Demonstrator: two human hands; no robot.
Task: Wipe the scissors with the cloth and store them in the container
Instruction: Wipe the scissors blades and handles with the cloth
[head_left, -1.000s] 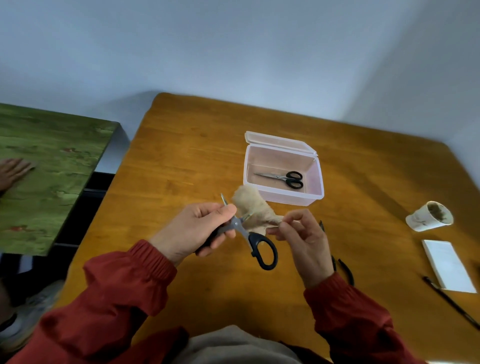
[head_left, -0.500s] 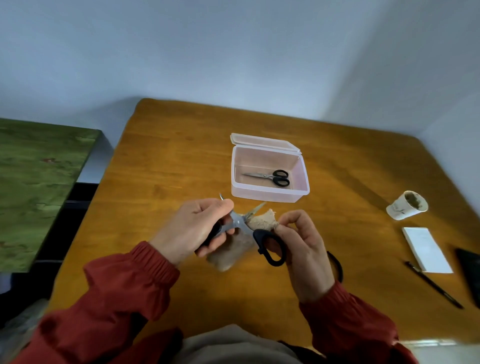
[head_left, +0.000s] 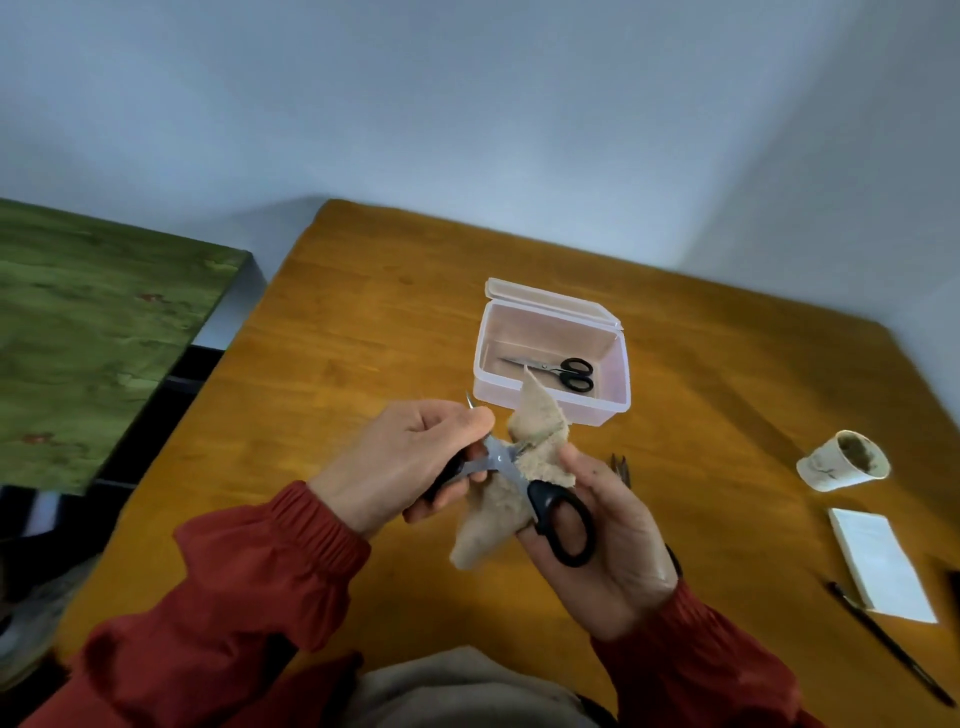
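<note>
My left hand grips one black handle of a pair of open scissors above the wooden table. One blade tip pokes up past its fingers. My right hand holds a beige cloth wrapped round the other blade, and the second black handle loop lies across its palm. Behind them stands a clear plastic container with its lid open. A smaller pair of black-handled scissors lies inside it.
A used paper cup lies on its side at the right, with a white notepad and a black pen nearer me. A dark tool peeks out behind my right hand. A green-topped table stands at the left.
My right hand has slid the cloth along the blade and now cups the handle loop; the cloth's tip points up again. The view has shifted. The other person's hand at the left is gone.
</note>
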